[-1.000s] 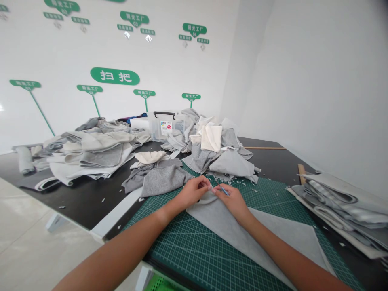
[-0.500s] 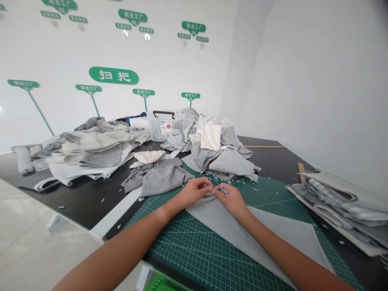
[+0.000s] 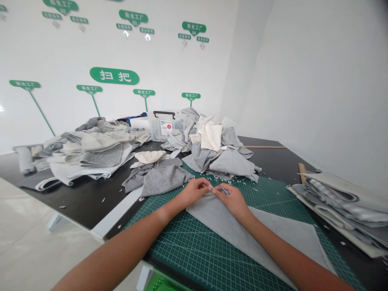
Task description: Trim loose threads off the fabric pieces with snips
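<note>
A large triangular piece of grey felt-like fabric (image 3: 245, 234) lies on a green gridded cutting mat (image 3: 188, 254). My left hand (image 3: 194, 193) pinches its top corner between the fingers. My right hand (image 3: 233, 201) meets the left at that corner, its fingertips almost touching the left hand's. A small blue-handled tool, perhaps thread snips (image 3: 224, 190), sticks out from the right hand's fingers. Its blades are hidden or too small to make out.
Heaps of grey and cream fabric (image 3: 212, 149) sit beyond the mat on a black table (image 3: 91, 198). A clear plastic box (image 3: 165, 127) stands behind them. Stacked fabric (image 3: 342, 206) lies at right. Small scraps are scattered about.
Both hands stay at the fabric corner, with only slight finger movement. The blue tool remains in the right hand, and the view has shifted a little.
</note>
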### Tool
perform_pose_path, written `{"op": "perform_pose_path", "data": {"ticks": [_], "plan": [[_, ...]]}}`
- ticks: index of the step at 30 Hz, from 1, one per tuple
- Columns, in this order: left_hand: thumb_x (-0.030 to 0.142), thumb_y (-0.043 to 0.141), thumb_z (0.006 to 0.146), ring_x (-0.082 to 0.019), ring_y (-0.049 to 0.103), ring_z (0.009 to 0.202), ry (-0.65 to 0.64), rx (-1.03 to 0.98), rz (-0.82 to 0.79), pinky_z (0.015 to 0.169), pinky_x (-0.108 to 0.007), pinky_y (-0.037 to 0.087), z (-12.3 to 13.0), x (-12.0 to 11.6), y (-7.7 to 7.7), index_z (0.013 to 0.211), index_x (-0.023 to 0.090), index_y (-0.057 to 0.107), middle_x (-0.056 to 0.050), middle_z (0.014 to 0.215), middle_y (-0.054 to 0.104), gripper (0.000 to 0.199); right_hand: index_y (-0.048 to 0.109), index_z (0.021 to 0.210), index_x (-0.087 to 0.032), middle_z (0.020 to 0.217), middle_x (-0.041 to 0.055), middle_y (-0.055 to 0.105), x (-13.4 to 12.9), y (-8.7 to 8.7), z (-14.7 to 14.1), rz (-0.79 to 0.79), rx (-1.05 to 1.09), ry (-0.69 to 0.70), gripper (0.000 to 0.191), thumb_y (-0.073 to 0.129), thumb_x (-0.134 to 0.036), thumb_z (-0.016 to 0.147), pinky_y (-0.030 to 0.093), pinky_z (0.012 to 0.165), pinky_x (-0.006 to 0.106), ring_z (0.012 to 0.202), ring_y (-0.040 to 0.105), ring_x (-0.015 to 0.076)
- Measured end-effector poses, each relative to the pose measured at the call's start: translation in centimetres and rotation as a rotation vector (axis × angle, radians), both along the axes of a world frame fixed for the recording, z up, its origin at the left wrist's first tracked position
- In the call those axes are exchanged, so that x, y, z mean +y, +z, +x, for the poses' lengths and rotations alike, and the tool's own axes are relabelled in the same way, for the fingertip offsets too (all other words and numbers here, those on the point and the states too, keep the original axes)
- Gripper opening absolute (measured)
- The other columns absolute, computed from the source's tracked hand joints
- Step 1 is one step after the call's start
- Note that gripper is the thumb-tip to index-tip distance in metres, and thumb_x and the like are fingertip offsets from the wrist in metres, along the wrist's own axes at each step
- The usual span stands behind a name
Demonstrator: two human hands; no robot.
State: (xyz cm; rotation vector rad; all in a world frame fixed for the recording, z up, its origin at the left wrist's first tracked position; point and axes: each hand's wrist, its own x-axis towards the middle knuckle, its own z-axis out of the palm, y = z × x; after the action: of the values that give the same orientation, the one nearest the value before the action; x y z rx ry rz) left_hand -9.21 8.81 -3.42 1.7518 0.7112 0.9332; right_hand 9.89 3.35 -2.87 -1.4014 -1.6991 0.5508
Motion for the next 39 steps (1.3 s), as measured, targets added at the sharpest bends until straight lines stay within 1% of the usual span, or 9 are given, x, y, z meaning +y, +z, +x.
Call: {"op": "perform_pose_path", "data": {"ticks": [2,6,11,14,18,24,29,34,39], "plan": [[0.038,0.067,0.085,-0.011,0.054,0.064,-0.012,0.005,0.016,0.059,-0.021,0.039,0.02,0.06,-0.16,0.094,0.012,0.068,-0.003,0.075,0.065,0.028,0.070,0.082,-0.020,0.078,0.0001,0.068,-0.05,0.06,-0.05,0.004,0.015,0.004,0.026,0.066,-0.046,0.084,0.037,0.065,0.027,0.075,0.058,0.0193],[0.036,0.063,0.087,-0.012,0.056,0.070,-0.006,0.013,0.115,0.064,-0.021,0.039,-0.11,-0.03,0.10,0.096,0.013,0.070,-0.004,0.079,0.066,0.025,0.068,0.084,-0.020,0.082,0.0002,0.069,-0.12,0.20,-0.23,-0.002,0.059,0.033,0.023,0.066,-0.043,0.083,0.039,0.069,0.027,0.078,0.059,0.0195],[0.034,0.061,0.089,-0.013,0.055,0.072,0.031,0.025,0.175,0.065,-0.022,0.040,-0.37,-0.07,0.47,0.097,0.013,0.070,-0.004,0.082,0.067,0.024,0.070,0.086,-0.020,0.088,0.0015,0.071,-0.07,0.24,-0.24,-0.002,0.127,0.113,0.031,0.058,-0.048,0.090,0.042,0.075,0.028,0.086,0.061,0.0215],[0.034,0.061,0.089,-0.012,0.054,0.069,0.031,0.037,0.163,0.062,-0.021,0.039,-0.36,0.07,0.26,0.097,0.014,0.069,-0.004,0.080,0.065,0.024,0.071,0.087,-0.020,0.088,0.0013,0.072,-0.01,0.16,-0.10,-0.002,0.112,0.104,0.030,0.059,-0.047,0.090,0.042,0.076,0.028,0.086,0.061,0.0217],[0.036,0.062,0.088,-0.012,0.054,0.070,0.012,0.039,0.123,0.062,-0.021,0.039,-0.19,0.16,-0.12,0.097,0.014,0.067,-0.003,0.080,0.064,0.025,0.072,0.087,-0.021,0.085,0.0010,0.072,0.05,0.09,0.05,-0.007,0.054,0.063,0.027,0.060,-0.045,0.089,0.042,0.074,0.028,0.081,0.061,0.0209],[0.038,0.065,0.086,-0.011,0.053,0.069,-0.010,0.032,0.066,0.062,-0.021,0.040,-0.13,-0.10,0.00,0.095,0.014,0.065,-0.002,0.077,0.061,0.026,0.072,0.087,-0.021,0.088,0.0018,0.072,0.17,0.07,0.12,-0.009,0.027,0.044,0.024,0.059,-0.042,0.088,0.042,0.075,0.028,0.083,0.061,0.0209],[0.037,0.063,0.087,-0.010,0.048,0.063,-0.022,0.011,0.072,0.057,-0.020,0.035,-0.16,-0.10,0.07,0.095,0.014,0.065,0.000,0.072,0.057,0.025,0.071,0.088,-0.020,0.089,0.0022,0.072,0.19,-0.09,0.13,-0.018,0.039,0.041,0.027,0.060,-0.045,0.088,0.042,0.076,0.029,0.084,0.062,0.0215],[0.037,0.062,0.088,-0.010,0.045,0.062,-0.009,0.024,0.107,0.056,-0.020,0.033,-0.21,-0.06,0.16,0.095,0.013,0.068,0.000,0.070,0.055,0.026,0.069,0.087,-0.020,0.088,0.0025,0.072,0.01,0.07,-0.03,-0.032,0.041,0.012,0.028,0.063,-0.047,0.085,0.042,0.076,0.030,0.084,0.062,0.0226],[0.038,0.063,0.087,-0.010,0.048,0.061,-0.024,0.034,0.059,0.056,-0.021,0.035,-0.19,-0.07,0.20,0.097,0.013,0.068,-0.001,0.070,0.057,0.028,0.069,0.086,-0.021,0.089,0.0028,0.072,0.00,0.05,-0.01,-0.036,0.049,-0.002,0.028,0.064,-0.048,0.084,0.043,0.082,0.032,0.089,0.063,0.0237]]}}
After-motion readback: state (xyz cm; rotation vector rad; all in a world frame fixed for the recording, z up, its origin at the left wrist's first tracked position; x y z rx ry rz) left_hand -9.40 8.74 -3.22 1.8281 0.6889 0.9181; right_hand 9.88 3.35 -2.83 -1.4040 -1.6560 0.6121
